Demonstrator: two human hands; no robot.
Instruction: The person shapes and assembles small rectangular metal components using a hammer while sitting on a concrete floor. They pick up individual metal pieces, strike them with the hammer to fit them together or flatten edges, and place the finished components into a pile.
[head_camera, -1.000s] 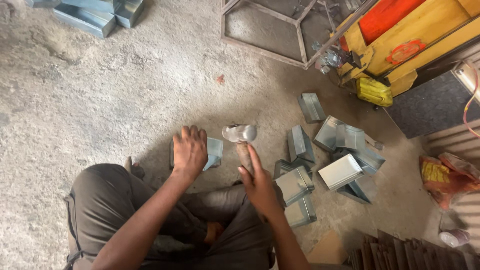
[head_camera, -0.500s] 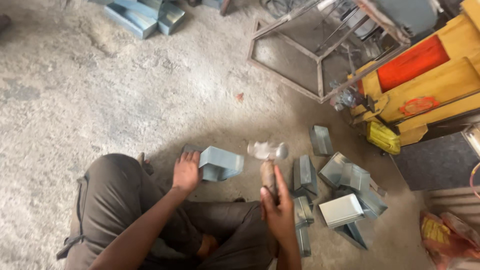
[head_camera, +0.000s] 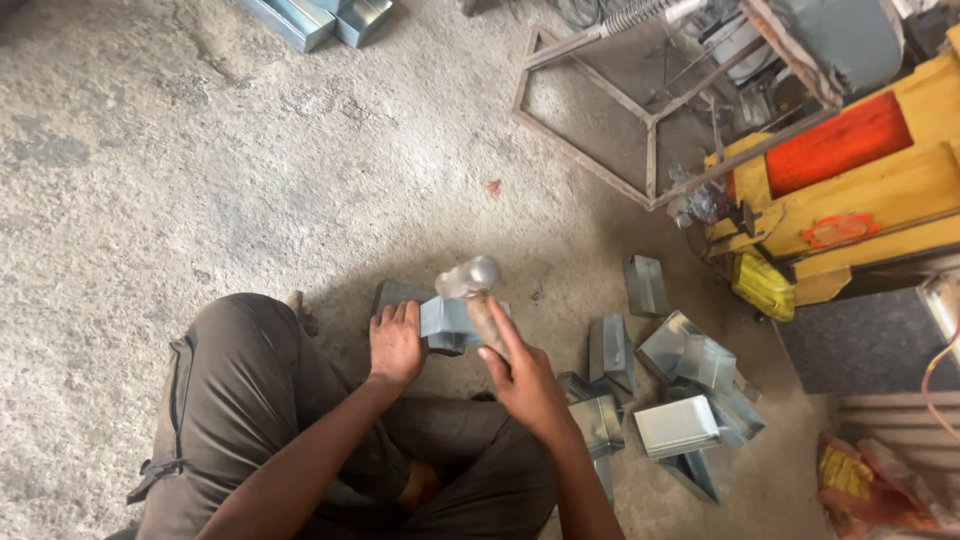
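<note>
Seated on a concrete floor, knees in brown trousers. Left hand laid flat, fingers together, pressing on a folded sheet-metal box that rests on the floor just ahead of the knees. Right hand wrapped around the wooden handle of a hammer, steel head raised just above the box's far edge; contact with the metal impossible to tell. To the right, a loose heap of similar metal boxes, some tipped on their sides, one pale flat face turned up. Further right, a yellow and red machine beside an angle-iron frame. More metal pieces at the top edge, well apart from the hands.
</note>
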